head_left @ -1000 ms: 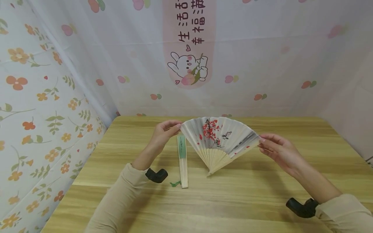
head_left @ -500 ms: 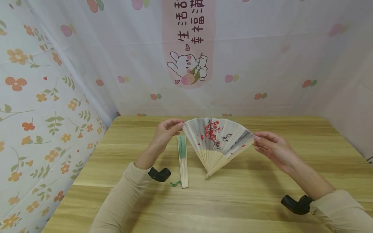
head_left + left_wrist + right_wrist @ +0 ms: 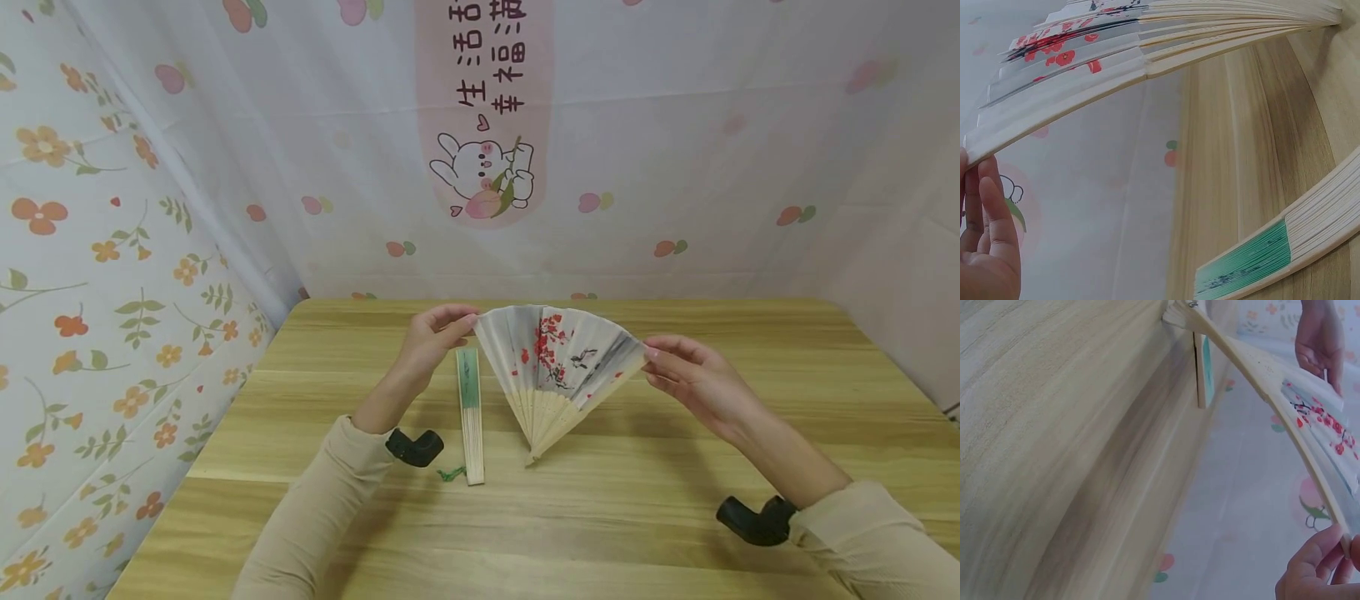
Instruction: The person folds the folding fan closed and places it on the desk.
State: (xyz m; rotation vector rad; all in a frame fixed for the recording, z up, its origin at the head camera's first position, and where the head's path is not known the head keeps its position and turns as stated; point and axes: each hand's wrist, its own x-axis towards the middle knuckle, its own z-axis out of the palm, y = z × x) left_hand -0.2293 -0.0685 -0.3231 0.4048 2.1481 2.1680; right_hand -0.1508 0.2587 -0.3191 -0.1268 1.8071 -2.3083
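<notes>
Between both hands a white folding fan [image 3: 558, 354] is spread partway, painted with red blossoms and a bird. My left hand [image 3: 432, 346] pinches the top corner of its left edge, which the left wrist view shows close up with the left fingers [image 3: 1001, 219]. Thumb and fingers of my right hand [image 3: 697, 379] pinch the opposite corner. The fan's pivot end points down toward me, close to the tabletop; whether it touches is unclear. Just left of the spread fan lies a second, folded fan [image 3: 470, 417], green with pale ribs and a green tassel [image 3: 451, 474].
The wooden table [image 3: 570, 533] ends at the back against a patterned curtain [image 3: 360, 167]. A flowered curtain [image 3: 127, 275] hangs at the left. Black curved pieces [image 3: 415, 447] sit at both wrists, by the beige sleeves.
The hands have come closer together, the right moving left and the left slightly right. The painted fan has narrowed, and its pivot end has shifted slightly toward me. The green fan stays put.
</notes>
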